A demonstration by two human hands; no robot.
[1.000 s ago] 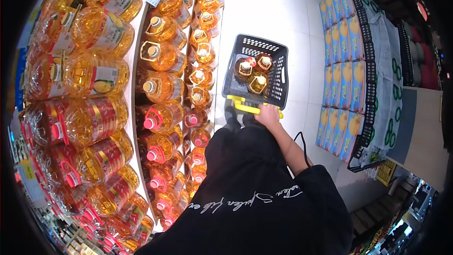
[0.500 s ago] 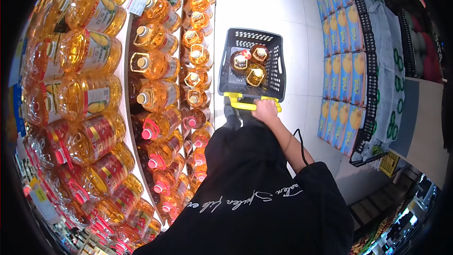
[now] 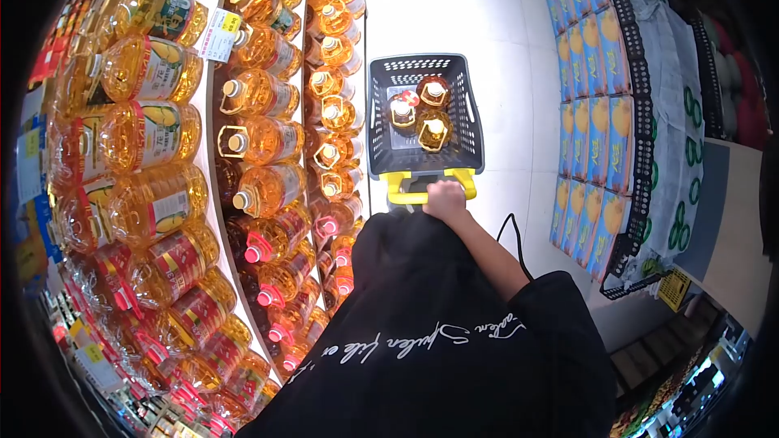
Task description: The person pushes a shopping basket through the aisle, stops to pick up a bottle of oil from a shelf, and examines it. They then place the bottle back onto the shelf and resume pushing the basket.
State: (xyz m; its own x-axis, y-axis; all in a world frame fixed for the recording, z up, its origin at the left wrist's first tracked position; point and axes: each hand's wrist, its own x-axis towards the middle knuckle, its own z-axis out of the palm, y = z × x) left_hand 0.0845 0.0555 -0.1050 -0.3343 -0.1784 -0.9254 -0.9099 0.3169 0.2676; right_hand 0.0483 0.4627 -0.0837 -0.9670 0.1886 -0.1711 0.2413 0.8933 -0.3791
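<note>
Three bottles (image 3: 434, 133); one hand (image 3: 445, 199) on handle (image 3: 407, 198)

shop aisle, shelved oil bottles (image 3: 166, 136), price tag (image 3: 219, 35), stacked boxes (image 3: 596, 142)

A black perforated plastic shopping basket (image 3: 466, 136) lies toward 12 o'clock, open side up, its yellow handle (image 3: 406, 197) at its 6 o'clock edge. Inside, three capped, dark-amber bottles stand clustered: one at 1 o'clock (image 3: 433, 91), one at 9 with a red-and-white tag (image 3: 402, 111), one at 5 (image 3: 433, 132).
</note>
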